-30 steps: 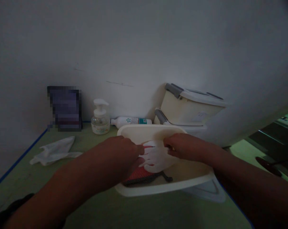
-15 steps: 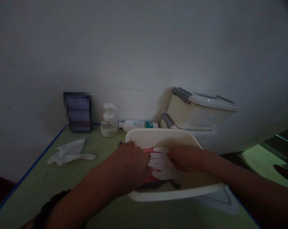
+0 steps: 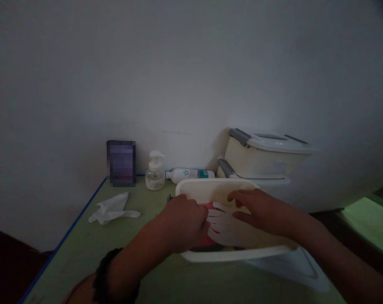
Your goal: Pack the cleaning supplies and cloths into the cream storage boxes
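Observation:
A white bin with an open top stands on the green table in front of me. Inside it lies a white glove, its fingers pointing left, on top of a red item with a dark part at its lower edge. My left hand is closed at the bin's left side, against the glove's fingertips and the red item; its own fingertips are hidden, so what it pinches cannot be made out. Over the right part of the bin, my right hand hovers with fingers apart, holding nothing.
A crumpled white cloth lies at left. Along the wall are a blurred dark tablet-like screen, a pump bottle and a white bottle on its side. Lidded boxes are stacked at right. A clear lid lies beside the bin.
My right hand has let go of the glove, lifted and spread its fingers. My left hand stays closed at the glove's fingertips. The view has shifted slightly, moving the scene right and down.

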The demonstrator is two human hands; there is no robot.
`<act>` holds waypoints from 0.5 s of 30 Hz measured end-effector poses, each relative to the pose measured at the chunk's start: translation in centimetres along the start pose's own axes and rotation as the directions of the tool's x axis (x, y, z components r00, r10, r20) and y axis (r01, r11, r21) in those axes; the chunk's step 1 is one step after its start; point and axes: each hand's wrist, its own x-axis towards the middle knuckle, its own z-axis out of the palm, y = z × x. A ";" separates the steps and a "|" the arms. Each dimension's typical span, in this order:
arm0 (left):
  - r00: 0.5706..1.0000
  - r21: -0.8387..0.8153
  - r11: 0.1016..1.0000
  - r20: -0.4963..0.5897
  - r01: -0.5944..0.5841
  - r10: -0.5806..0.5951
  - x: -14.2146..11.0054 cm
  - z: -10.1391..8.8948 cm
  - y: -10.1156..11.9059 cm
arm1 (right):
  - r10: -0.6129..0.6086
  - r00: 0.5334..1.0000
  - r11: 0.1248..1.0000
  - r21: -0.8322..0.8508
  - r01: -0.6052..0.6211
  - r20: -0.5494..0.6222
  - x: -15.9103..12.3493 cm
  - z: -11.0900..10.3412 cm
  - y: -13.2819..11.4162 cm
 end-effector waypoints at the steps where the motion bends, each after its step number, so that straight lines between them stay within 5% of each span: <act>1: 1.000 -0.025 1.000 -0.004 -0.003 0.002 0.0 0.0 -0.1 | 0.018 0.999 0.995 0.102 -0.014 -0.033 -0.6 -0.2 -0.3; 3: 0.999 -0.096 0.995 -0.041 -0.030 0.026 -0.2 -0.2 -0.6 | 0.033 0.996 0.965 0.262 -0.009 -0.089 -1.6 -0.4 -1.0; 6: 0.969 -0.200 0.975 -0.241 -0.094 0.044 -1.0 -0.9 -2.2 | 0.026 0.993 0.934 0.357 0.017 -0.115 -2.0 -0.5 -2.2; 9: 0.917 -0.253 0.967 -0.377 0.031 -0.128 -2.7 -1.7 -5.1 | -0.011 0.995 0.915 0.401 0.050 -0.099 -1.3 -1.5 -3.7; 11: 0.902 -0.244 0.922 -0.242 0.300 -0.357 -4.5 -2.0 -7.3 | -0.042 0.995 0.901 0.426 0.078 -0.092 -0.6 -2.4 -4.7; 15: 0.859 -0.127 0.858 -0.057 0.498 -0.508 -8.3 -1.7 -10.7 | -0.106 0.985 0.858 0.489 0.160 -0.136 0.8 -3.4 -6.5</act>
